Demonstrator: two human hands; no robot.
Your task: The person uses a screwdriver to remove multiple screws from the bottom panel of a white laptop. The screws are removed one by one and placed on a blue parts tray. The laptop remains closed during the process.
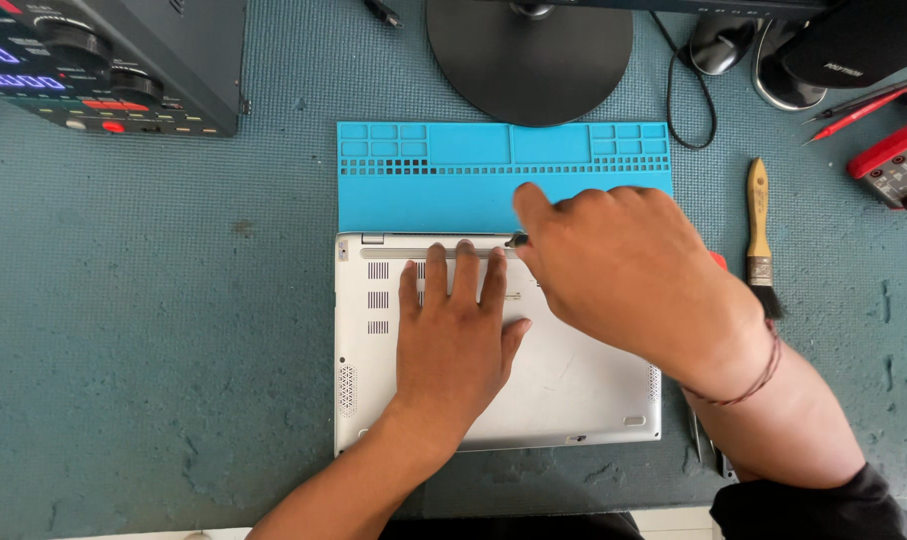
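Observation:
A silver laptop (574, 390) lies upside down on the bench, its vented base facing up. My left hand (454, 335) rests flat on the base, fingers spread toward the rear edge. My right hand (624, 265) is closed around a small tool (517, 241) whose dark tip touches the laptop near the middle of its rear edge; most of the tool is hidden by the hand. A red piece (719, 261) shows just past the right hand. A blue silicone repair mat (424, 190) with small compartments lies directly behind the laptop.
A wooden-handled brush (761, 235) lies to the right. Metal tweezers (702, 440) peek out under my right forearm. A round black monitor base (530, 55) stands behind the mat. A dark bench instrument (124, 60) sits far left, a red multimeter (899, 150) with probes far right.

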